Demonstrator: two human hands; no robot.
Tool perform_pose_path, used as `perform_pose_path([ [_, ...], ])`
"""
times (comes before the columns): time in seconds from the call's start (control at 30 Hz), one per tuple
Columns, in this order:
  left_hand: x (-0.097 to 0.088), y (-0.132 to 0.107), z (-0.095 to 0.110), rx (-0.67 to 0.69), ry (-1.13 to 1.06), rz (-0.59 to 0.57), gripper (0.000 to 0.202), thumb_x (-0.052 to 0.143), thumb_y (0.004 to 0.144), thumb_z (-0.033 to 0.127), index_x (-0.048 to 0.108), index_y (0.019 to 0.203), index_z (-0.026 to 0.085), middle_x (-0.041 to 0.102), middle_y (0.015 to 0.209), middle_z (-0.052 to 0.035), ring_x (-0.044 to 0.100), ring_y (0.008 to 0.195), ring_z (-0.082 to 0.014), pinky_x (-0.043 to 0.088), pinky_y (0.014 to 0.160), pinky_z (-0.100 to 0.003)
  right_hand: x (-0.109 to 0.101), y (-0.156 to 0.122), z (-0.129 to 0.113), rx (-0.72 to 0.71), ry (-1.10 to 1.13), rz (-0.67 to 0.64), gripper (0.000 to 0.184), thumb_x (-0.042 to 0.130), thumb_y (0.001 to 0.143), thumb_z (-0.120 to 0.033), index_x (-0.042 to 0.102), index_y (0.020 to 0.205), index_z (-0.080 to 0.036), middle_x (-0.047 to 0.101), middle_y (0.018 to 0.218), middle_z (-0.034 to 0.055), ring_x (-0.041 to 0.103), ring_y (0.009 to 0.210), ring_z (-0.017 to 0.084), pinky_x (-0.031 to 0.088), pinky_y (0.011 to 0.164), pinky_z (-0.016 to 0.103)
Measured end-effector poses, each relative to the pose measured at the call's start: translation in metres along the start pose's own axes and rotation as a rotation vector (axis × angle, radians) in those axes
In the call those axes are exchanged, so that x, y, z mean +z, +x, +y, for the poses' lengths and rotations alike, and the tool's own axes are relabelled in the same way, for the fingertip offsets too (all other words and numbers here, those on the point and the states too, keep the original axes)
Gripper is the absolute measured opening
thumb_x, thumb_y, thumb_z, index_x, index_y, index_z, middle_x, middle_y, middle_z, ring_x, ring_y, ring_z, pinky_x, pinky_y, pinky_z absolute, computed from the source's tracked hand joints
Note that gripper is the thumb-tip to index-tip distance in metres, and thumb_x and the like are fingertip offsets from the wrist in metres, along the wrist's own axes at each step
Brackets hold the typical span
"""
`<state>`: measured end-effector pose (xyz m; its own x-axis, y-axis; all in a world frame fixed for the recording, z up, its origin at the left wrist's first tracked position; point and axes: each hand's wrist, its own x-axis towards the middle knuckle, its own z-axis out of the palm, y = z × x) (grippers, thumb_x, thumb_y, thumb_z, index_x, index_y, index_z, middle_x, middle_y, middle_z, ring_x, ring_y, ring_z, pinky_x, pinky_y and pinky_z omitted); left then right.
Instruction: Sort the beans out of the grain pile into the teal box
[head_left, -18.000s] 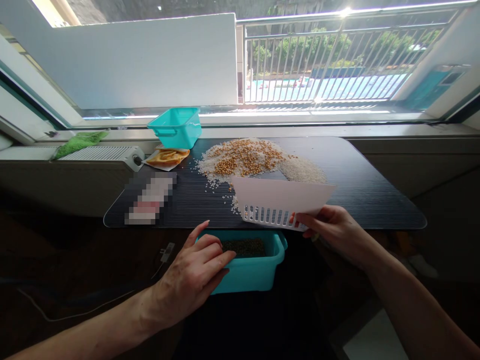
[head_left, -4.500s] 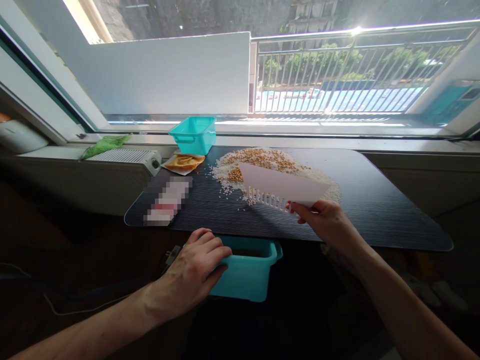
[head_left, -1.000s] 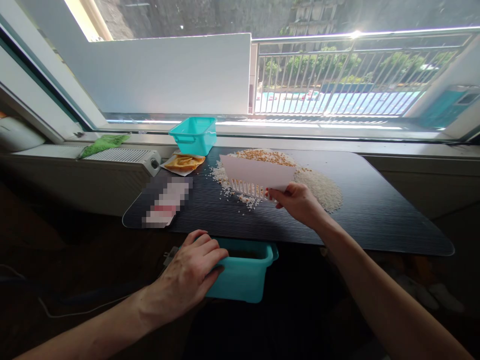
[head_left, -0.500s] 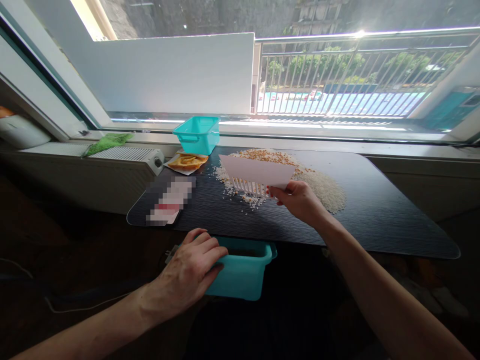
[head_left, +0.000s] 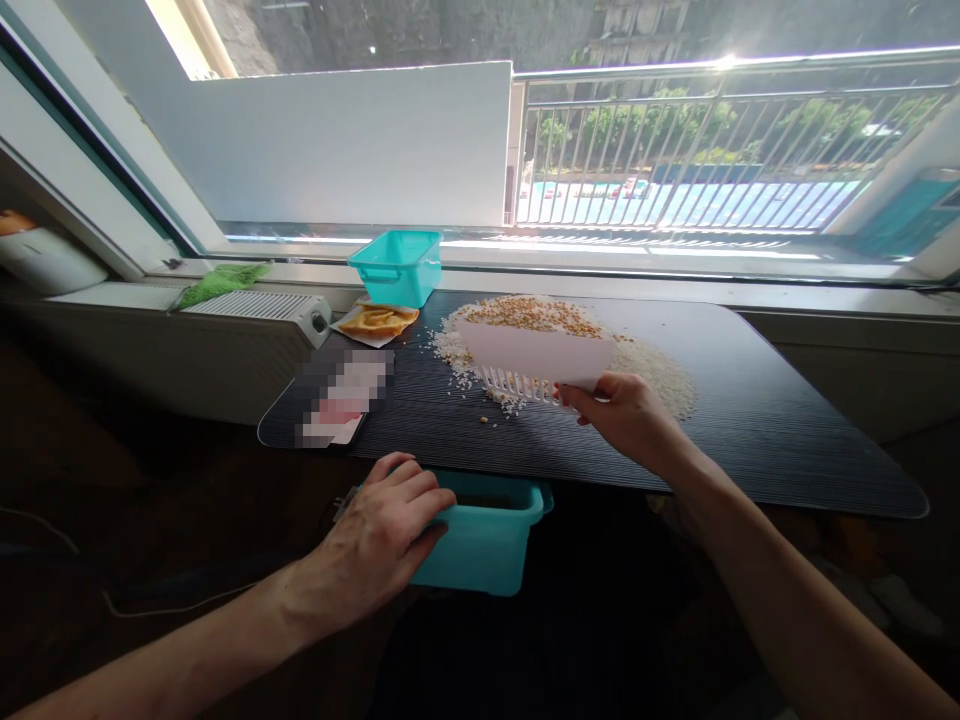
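My right hand point(head_left: 621, 410) grips a pale, flat, comb-like scraper point(head_left: 536, 352) by its right end. The scraper's row of teeth points down toward me, over a spread of white grains point(head_left: 454, 350) that look like rice. Orange-yellow kernels point(head_left: 544, 313), apparently corn, lie behind it, and a paler rice heap point(head_left: 667, 375) lies to the right, partly behind my hand. With fingers curled over its rim, my left hand point(head_left: 401, 515) holds a teal plastic bin point(head_left: 480, 550) at the table's near edge. The bin's contents are too dark to make out.
A second teal bin point(head_left: 401, 268) stands at the table's back left, behind a flatbread-like food point(head_left: 377, 321) on white paper. A blurred flat item point(head_left: 341, 400) lies at the left of the dark table point(head_left: 780, 430). A green cloth point(head_left: 223, 284) rests on the radiator point(head_left: 255, 325).
My right hand has moved the scraper rightward and slightly toward me. A few grains now lie nearer the table's front edge. My left hand stays on the bin.
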<state>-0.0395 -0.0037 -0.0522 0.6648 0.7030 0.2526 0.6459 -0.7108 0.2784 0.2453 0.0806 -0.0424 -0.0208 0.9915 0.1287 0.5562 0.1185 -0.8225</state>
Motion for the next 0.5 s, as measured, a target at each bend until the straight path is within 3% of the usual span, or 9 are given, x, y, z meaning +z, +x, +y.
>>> perform_pose_path([
  [0.13,0.0,0.0,0.001,0.01,0.001,0.02,0.016,0.047,0.089,0.014,0.06,0.096,0.019,0.063,0.085,-0.0025,0.056,0.083,-0.0182,0.036,0.096,-0.044,0.002,-0.007,-0.005,-0.001,0.044,-0.053,0.03,0.06,0.075,-0.044,0.073,0.08,-0.018,0.07,0.07,0.0035,0.062,0.06,0.017,0.052,0.054,0.027],
  [0.33,0.001,0.001,0.002,0.01,-0.01,0.04,0.016,0.047,0.088,0.016,0.06,0.098,0.019,0.062,0.083,-0.0024,0.055,0.083,-0.0181,0.038,0.096,-0.043,-0.004,-0.021,-0.006,0.023,0.119,-0.035,0.028,0.064,0.073,-0.043,0.074,0.076,-0.017,0.07,0.068,0.0035,0.061,0.058,0.015,0.053,0.054,0.027],
  [0.5,0.001,0.003,0.003,0.014,-0.031,0.005,0.017,0.047,0.089,0.016,0.059,0.1,0.019,0.061,0.085,-0.0029,0.054,0.086,-0.0191,0.035,0.097,-0.044,-0.011,-0.034,0.003,0.067,0.174,0.054,0.028,0.068,0.069,-0.045,0.075,0.077,-0.019,0.072,0.073,0.0045,0.061,0.057,0.015,0.052,0.053,0.026],
])
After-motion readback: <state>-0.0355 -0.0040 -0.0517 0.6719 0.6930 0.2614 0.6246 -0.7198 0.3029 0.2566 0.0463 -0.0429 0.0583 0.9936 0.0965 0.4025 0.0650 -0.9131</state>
